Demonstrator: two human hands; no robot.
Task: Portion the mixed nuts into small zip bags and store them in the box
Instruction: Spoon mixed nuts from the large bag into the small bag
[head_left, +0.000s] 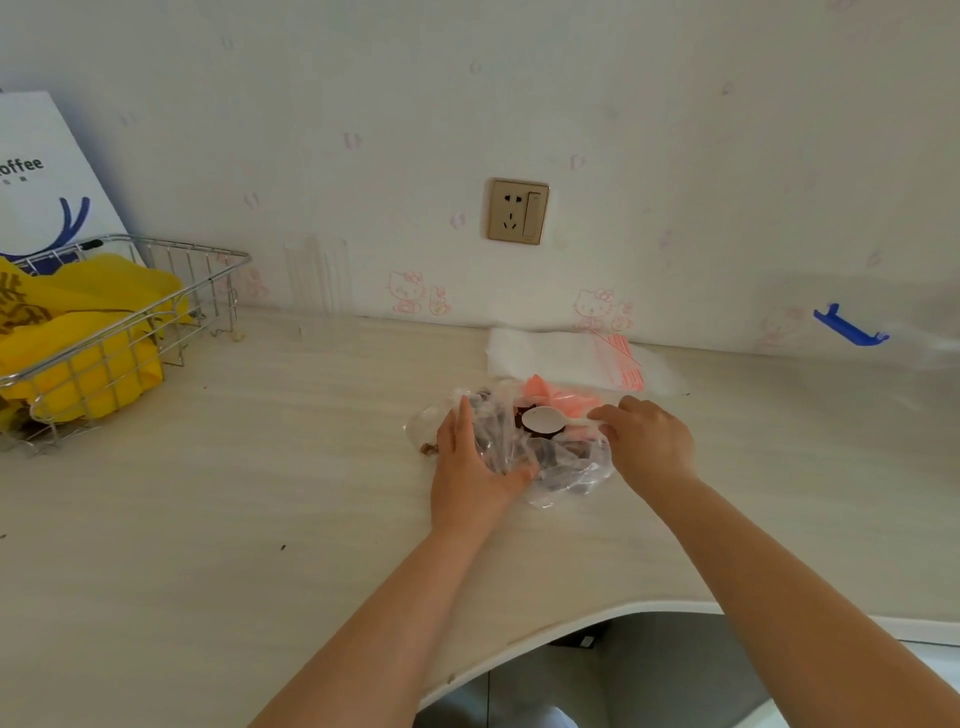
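Left hand (470, 462): fingers straight, palm resting on crumpled clear plastic bag of dark nuts (519, 447), which lies between both hands.
Right hand (647, 441): pinches white plastic spoon (544, 420); handle mostly hidden under fingers.
Beyond right hand: stack of clear zip bags with red stripes (582, 361); pink item (550, 392) partly covered.
Far right: clear box with blue clip (852, 327), cut off, faint.

Bare bench (249, 467) spreads left and in front of the clear nut bag (545, 457). A wire basket (156, 291) blocks the far left; stacked zip bags (571, 358) lie just behind, against the wall.
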